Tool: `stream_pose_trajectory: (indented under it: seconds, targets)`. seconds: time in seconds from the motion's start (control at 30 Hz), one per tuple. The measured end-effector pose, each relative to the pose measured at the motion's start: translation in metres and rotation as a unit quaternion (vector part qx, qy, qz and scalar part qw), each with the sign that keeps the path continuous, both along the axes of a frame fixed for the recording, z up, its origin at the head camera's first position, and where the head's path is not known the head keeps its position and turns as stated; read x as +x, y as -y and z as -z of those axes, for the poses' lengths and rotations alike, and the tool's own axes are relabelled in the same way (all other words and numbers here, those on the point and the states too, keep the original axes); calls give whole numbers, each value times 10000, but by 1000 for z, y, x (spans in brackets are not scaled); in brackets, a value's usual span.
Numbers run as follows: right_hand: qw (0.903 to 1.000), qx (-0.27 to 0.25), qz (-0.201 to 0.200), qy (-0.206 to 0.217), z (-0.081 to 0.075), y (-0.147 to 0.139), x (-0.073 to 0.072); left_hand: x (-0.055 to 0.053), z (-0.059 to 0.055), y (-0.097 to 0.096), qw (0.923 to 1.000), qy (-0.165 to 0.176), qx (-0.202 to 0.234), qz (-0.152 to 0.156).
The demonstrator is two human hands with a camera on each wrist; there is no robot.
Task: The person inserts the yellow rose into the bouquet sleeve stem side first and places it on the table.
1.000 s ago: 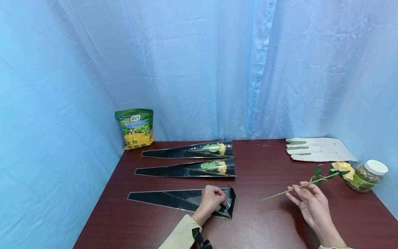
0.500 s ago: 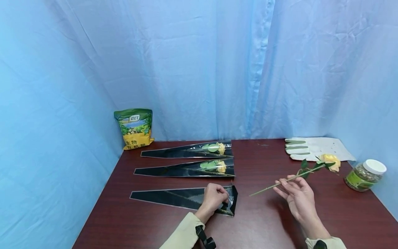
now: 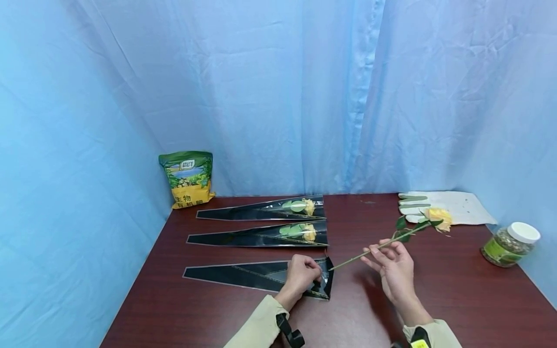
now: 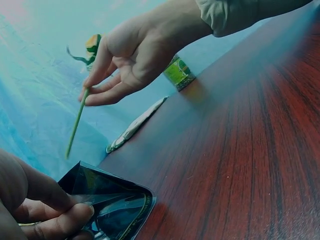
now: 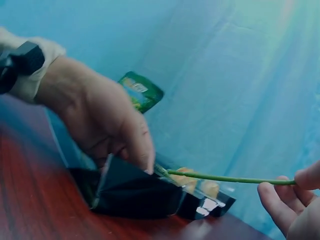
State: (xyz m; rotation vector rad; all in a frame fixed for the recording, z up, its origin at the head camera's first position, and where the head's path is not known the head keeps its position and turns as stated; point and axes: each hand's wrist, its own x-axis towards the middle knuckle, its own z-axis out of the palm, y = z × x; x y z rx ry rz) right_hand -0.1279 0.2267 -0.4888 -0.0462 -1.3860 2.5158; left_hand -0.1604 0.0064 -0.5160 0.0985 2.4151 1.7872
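My left hand (image 3: 301,275) pinches the clear front film of a black flower sleeve (image 3: 243,277) near its wide right end. In the left wrist view the mouth of the sleeve (image 4: 107,197) gapes, its film lifted by thumb and finger. My right hand (image 3: 397,270) pinches a yellow rose (image 3: 438,218) by its green stem, above the table. The bloom points up and right; the stem's lower tip overlaps the sleeve's open end in the head view. In the right wrist view the stem (image 5: 230,178) runs from my right fingers toward the left hand.
Two black sleeves, the far one (image 3: 235,214) and the nearer one (image 3: 230,239), each hold a yellow rose behind the working sleeve. A green and yellow bag (image 3: 187,180) stands back left. A white glove (image 3: 461,208) and a white-lidded jar (image 3: 509,245) are at the right.
My right hand has carried the rose leftward, bringing the stem tip to the sleeve's open end. My left hand keeps its pinch; it and the sleeve have shifted slightly right.
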Motion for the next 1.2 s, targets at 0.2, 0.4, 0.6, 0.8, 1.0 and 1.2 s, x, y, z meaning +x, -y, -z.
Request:
stream_pose_trajectory:
  seconds: [0.2,0.4,0.6,0.8,1.0,1.2]
  targets:
    - [9970,566,536,-13,6,14,-5,0,0,0,10000,-17,-39,-52]
    - [9916,1039,771,36,10,19,-3,0,-2,-1,9994,-208,-267,-37]
    - [9921,960,768,270,16,24,-2,-1,-7,-3,9945,-588,-862,53]
    - [9941,712,750,324,21,27,-1,-2,-11,-6,9904,-887,-1057,34]
    - [9957,411,788,247,29,33,-2,-4,-14,-12,9913,-871,-983,-16]
    - [9952,516,753,358,33,41,-3,-4,-17,-18,9919,-922,-871,-79]
